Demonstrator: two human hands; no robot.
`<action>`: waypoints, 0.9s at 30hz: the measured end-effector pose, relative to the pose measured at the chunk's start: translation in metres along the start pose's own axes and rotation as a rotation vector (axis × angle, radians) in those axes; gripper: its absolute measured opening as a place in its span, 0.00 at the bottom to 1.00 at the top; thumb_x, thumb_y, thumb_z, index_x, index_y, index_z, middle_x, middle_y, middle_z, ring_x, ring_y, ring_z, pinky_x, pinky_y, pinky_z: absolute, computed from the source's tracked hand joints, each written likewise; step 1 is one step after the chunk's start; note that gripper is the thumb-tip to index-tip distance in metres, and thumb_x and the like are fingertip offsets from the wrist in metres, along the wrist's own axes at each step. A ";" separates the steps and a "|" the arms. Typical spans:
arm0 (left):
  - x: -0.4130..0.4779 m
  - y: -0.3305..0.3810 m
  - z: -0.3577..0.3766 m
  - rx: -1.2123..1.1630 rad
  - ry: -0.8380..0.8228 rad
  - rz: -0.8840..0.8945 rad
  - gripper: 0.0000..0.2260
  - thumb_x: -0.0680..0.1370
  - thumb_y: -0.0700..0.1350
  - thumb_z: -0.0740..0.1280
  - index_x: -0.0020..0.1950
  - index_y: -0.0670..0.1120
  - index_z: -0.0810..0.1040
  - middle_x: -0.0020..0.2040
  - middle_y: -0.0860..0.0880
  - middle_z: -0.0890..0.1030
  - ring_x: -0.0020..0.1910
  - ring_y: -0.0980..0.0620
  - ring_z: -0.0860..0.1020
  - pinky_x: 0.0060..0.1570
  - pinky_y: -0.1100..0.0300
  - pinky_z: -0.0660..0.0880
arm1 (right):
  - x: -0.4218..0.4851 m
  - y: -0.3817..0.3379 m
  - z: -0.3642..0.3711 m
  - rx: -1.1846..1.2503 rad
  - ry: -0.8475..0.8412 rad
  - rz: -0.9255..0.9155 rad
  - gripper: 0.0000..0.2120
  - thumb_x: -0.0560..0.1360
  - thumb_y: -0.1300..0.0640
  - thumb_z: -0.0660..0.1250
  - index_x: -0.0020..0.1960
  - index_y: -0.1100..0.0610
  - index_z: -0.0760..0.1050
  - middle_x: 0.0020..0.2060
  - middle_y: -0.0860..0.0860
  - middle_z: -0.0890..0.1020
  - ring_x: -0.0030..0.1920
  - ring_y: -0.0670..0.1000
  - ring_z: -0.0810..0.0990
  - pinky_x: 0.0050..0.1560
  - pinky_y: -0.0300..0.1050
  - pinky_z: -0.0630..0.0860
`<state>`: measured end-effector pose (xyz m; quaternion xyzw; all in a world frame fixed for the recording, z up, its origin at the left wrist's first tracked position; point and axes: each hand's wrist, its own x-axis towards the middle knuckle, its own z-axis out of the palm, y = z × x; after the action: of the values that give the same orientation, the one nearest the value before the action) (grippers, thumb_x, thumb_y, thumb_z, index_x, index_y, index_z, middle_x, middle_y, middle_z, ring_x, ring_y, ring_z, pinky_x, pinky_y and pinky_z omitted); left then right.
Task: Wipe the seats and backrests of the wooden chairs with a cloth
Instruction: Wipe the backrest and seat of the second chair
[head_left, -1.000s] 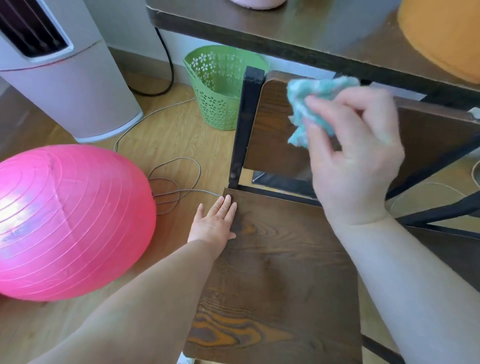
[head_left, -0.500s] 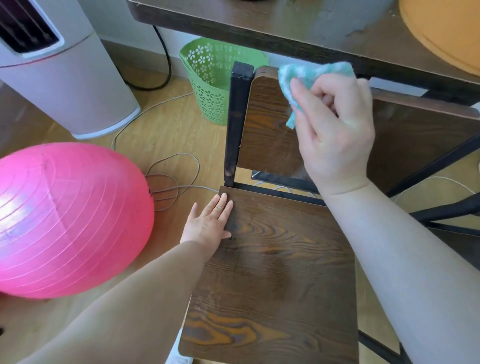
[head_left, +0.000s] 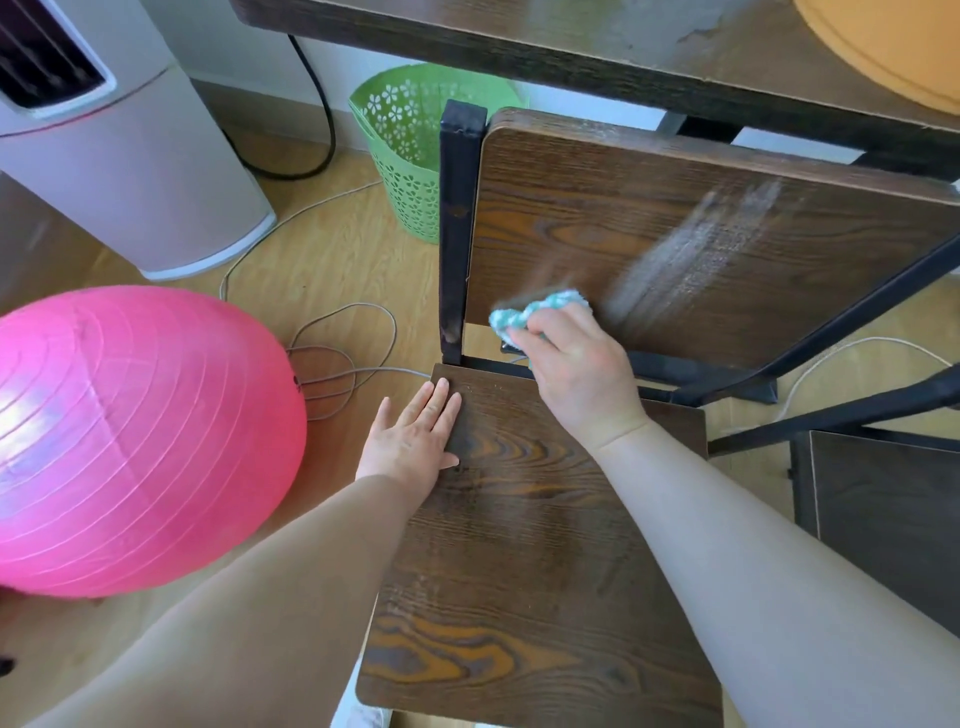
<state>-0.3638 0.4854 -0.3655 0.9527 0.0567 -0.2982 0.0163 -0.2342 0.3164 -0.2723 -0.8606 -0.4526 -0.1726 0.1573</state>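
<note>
A dark wooden chair stands before me, its seat (head_left: 540, 545) in the middle and its backrest (head_left: 649, 228) behind, on a black metal frame. My right hand (head_left: 576, 374) grips a bunched turquoise cloth (head_left: 535, 312) against the lower left edge of the backrest. A pale streaky smear crosses the backrest to the right of the cloth. My left hand (head_left: 415, 441) lies flat, fingers straight, on the seat's back left corner.
A dark table top (head_left: 623, 47) overhangs the chair back, with an orange object (head_left: 893, 47) on it. A green basket (head_left: 415, 150), a white appliance (head_left: 119, 171), loose cables (head_left: 337, 358) and a big pink ball (head_left: 130, 441) are at the left. A second chair seat (head_left: 893, 519) is at the right.
My right hand has swept the cloth from the top of the backrest down to its lower left edge. The left hand stays put on the seat.
</note>
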 end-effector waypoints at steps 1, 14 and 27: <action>0.000 -0.001 0.000 0.000 -0.002 -0.002 0.34 0.84 0.60 0.51 0.79 0.52 0.33 0.79 0.54 0.32 0.78 0.54 0.34 0.77 0.42 0.44 | -0.002 0.001 0.002 0.013 -0.035 0.008 0.12 0.76 0.63 0.60 0.53 0.61 0.81 0.44 0.54 0.79 0.48 0.55 0.72 0.35 0.51 0.79; 0.000 0.026 -0.025 -0.016 -0.028 0.028 0.36 0.84 0.54 0.58 0.80 0.52 0.36 0.81 0.49 0.36 0.80 0.49 0.37 0.78 0.45 0.44 | -0.001 0.000 -0.095 0.103 0.232 0.150 0.08 0.76 0.67 0.67 0.53 0.63 0.83 0.43 0.56 0.79 0.44 0.55 0.72 0.43 0.42 0.73; 0.019 0.065 -0.033 -0.104 -0.111 -0.020 0.43 0.80 0.54 0.67 0.80 0.56 0.36 0.80 0.49 0.34 0.79 0.41 0.34 0.77 0.38 0.47 | 0.033 0.050 -0.126 0.003 0.456 0.167 0.09 0.78 0.63 0.68 0.57 0.63 0.82 0.45 0.60 0.80 0.46 0.56 0.76 0.53 0.30 0.66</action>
<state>-0.3216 0.4246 -0.3497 0.9320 0.0807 -0.3472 0.0661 -0.1948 0.2598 -0.1513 -0.8336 -0.3328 -0.3481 0.2705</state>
